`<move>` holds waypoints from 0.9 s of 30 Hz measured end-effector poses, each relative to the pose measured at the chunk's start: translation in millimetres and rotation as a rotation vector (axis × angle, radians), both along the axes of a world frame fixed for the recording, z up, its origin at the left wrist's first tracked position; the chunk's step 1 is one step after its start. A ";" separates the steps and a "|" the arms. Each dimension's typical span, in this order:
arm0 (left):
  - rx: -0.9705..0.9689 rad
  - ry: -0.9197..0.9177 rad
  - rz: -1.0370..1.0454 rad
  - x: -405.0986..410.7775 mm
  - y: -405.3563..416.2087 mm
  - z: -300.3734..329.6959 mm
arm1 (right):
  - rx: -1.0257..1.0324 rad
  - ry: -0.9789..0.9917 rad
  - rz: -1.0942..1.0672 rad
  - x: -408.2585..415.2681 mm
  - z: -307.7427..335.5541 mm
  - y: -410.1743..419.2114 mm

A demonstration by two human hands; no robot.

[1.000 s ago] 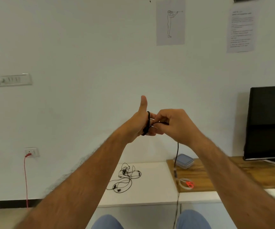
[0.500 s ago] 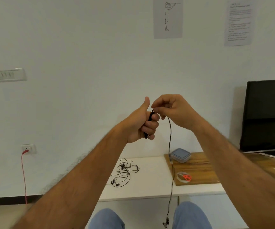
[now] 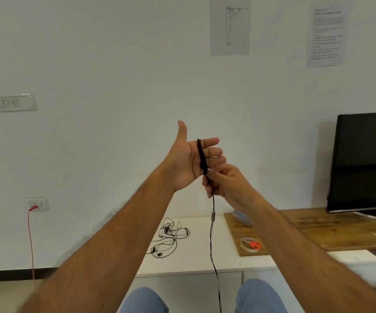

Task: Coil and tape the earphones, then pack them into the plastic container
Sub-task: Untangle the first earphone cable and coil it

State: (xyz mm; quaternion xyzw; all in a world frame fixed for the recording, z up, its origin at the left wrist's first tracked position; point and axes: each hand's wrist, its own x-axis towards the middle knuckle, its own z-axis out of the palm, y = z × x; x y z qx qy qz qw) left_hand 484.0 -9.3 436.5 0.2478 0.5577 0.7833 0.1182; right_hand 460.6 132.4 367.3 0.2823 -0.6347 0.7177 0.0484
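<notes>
1. The left hand (image 3: 188, 163) is held flat and upright, fingers straight, with the earphone cord (image 3: 201, 158) coiled around them.
2. The right hand (image 3: 225, 185) pinches the cord directly beneath; the loose end hangs straight down.

Two hands are raised: one left hand (image 3: 188, 162) and one right hand (image 3: 230, 185). Earphone sets: one wound black cable (image 3: 202, 159) on the left fingers, plus a tangled pile of earphones (image 3: 169, 239) whose count cannot be determined. Also present: one plastic container (image 3: 241, 217), one tape roll (image 3: 245, 242), one pair of orange scissors (image 3: 255, 245), one monitor (image 3: 365, 161), two wall sheets (image 3: 229, 26).
</notes>
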 end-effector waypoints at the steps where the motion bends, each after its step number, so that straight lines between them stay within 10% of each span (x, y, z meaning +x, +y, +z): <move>1: -0.012 0.014 0.003 -1.9 -2.6 1.3 | 0.005 -0.018 0.008 0.5 -4.7 -1.5; 14: -0.315 0.115 0.213 -18.5 -20.3 11.6 | 0.249 -0.121 0.043 22.2 2.8 4.2; 27: -0.721 0.155 0.174 -16.7 -18.7 4.5 | 0.684 0.440 -0.401 24.4 52.3 20.9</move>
